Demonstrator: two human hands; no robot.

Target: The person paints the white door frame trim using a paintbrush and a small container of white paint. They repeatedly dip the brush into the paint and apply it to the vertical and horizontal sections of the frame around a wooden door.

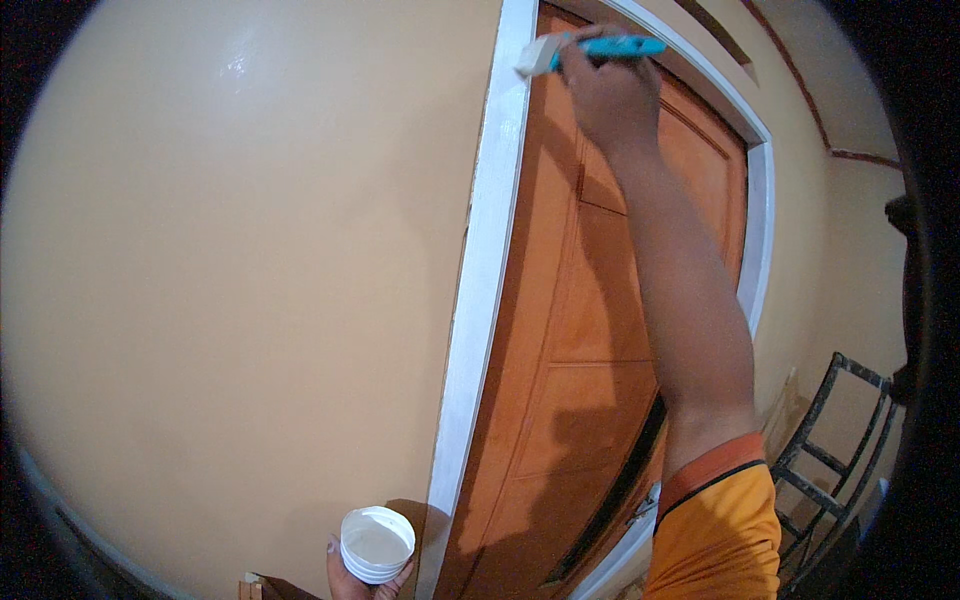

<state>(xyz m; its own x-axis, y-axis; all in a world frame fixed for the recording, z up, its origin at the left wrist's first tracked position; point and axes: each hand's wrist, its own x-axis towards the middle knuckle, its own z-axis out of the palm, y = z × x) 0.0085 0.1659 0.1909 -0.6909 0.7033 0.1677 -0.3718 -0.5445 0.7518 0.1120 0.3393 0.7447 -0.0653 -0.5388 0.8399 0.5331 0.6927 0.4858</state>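
The person's right hand [612,95] grips a brush [622,47], the fingers closed around it near the bristles [541,56] and the teal handle pointing to the right. The pale bristles face left, their tips at the inner edge of the white frame [483,300], near the top of its left upright; whether they press on it cannot be told for certain. The left hand [349,578] holds a white cup [378,545] from below, thumb on its left side and fingers showing at its lower right. The cup is open and tilted toward the viewer, with something whitish inside, close to the lower end of the same upright and well below the brush.

The right arm rises across the door [580,300] from an orange sleeve [720,515] with a darker, rust-coloured cuff. The door is orange-brown and panelled, with shadows over it and a dark strip slanting toward its lower right. A metal handle [645,505] shows just left of the sleeve. Left of the frame spreads a beige wall [230,290]. At the far right, beyond the frame, stands a dark, paint-spotted rack [828,448] with crossbars.
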